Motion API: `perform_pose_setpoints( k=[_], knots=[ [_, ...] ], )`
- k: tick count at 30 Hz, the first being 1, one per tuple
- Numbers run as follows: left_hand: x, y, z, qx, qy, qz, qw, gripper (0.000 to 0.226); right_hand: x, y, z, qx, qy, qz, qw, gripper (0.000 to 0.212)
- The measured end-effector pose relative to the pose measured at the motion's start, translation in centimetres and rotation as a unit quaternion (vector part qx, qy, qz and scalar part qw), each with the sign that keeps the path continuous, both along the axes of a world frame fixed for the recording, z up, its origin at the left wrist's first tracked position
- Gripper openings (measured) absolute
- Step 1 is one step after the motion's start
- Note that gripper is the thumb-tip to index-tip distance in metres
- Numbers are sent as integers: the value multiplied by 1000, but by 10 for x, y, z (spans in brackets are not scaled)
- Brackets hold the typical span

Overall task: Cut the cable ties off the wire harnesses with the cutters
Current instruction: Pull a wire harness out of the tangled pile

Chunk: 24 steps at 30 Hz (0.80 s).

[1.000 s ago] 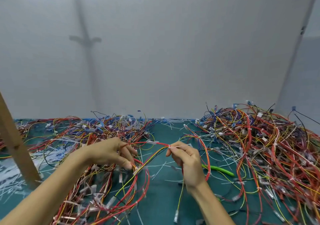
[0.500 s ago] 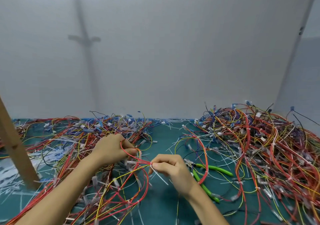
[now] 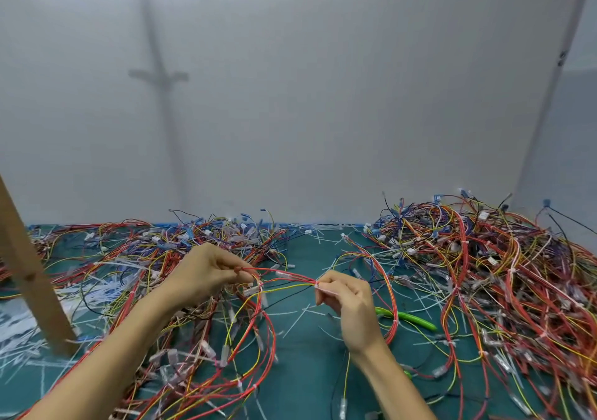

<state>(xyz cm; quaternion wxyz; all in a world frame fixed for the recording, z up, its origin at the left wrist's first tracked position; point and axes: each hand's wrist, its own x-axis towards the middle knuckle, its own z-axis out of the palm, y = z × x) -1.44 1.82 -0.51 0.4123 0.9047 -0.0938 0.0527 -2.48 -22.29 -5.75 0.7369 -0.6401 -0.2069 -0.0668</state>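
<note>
Left of cutters [image 3: 407, 318]: harness [image 3: 287, 278], left hand [image 3: 206, 274] pinching wires, right hand [image 3: 347, 303] pinching its tie [image 3: 323, 288]. Around cutters: snipped ties [image 3: 295, 319]. Right of cutters: pile [image 3: 491, 274], seemingly untouched.

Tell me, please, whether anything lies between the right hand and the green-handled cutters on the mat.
Yes: a loop of red wires drapes across the green cutters beside the right hand, which also pinches the harness at a cable tie.
</note>
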Motion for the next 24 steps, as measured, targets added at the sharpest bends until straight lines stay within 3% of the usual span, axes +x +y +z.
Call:
perform_pose_setpoints(
  k=[7, 11, 19, 24],
  knots=[
    [-5, -4, 3, -65, 9, -42, 997, 12, 1, 4, -4, -30, 35, 45, 998, 21],
    [-6, 2, 2, -64, 2, -54, 996, 19, 4, -1, -2, 5, 27, 29, 999, 24],
    [-6, -2, 2, -43, 52, -66, 996, 9, 7, -6, -3, 81, 40, 13, 996, 22],
    [-9, -14, 6, -59, 42, -114, 991, 11, 5, -4, -3, 49, 46, 15, 998, 22]
  ],
)
